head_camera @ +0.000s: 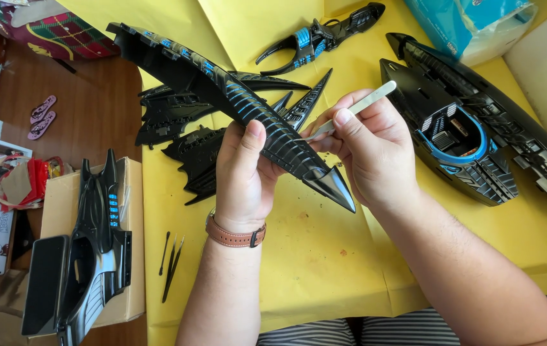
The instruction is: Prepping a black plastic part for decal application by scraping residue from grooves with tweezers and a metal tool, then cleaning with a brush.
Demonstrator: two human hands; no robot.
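Note:
My left hand [243,176] grips a long black model wing piece [222,90] with blue stripes, held up over the yellow table cover [325,256]; its pointed tip aims down to the right. My right hand [366,144] pinches silver tweezers [357,106], whose tips touch the piece near my left thumb. A brown strap watch [235,236] is on my left wrist.
A black model hull with a blue cockpit rim [459,138] lies at the right. More black wing parts [184,122] and a claw-like part [321,35] lie behind. Black tweezers [171,263] rest near the table edge. A cardboard box [129,256] carries another model body [97,237].

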